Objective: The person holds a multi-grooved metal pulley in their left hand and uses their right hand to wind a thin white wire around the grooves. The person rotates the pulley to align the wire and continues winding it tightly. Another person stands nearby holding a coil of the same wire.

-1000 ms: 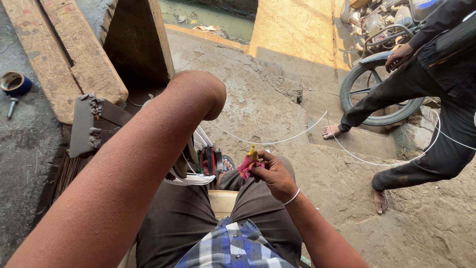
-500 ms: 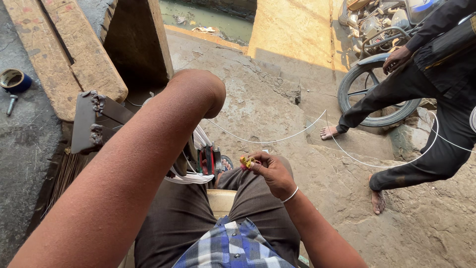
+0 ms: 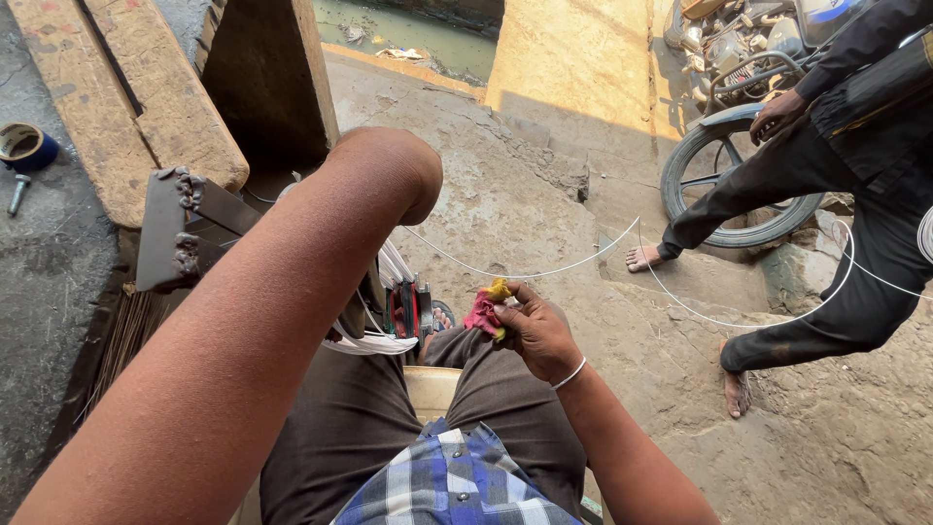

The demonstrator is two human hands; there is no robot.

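Note:
My right hand (image 3: 537, 333) is closed on a small pink and yellow rag (image 3: 487, 310) held over my right knee. A thin white cord (image 3: 525, 272) runs through the rag and out across the ground to the right. My left arm (image 3: 282, 301) reaches forward and bends down at the wrist; the left hand itself is hidden behind the arm. Below it sits a red and black spool frame (image 3: 410, 311) wound with white cord (image 3: 369, 340).
Another person in dark clothes (image 3: 836, 194) stands barefoot at the right next to a motorcycle wheel (image 3: 729, 185). Wooden planks (image 3: 107, 87) and a tape roll (image 3: 27, 148) lie at the left, with a metal bracket (image 3: 180, 228) beside a dark pit.
My right hand has shifted slightly with the rag along the cord. The other person's leg has moved a little.

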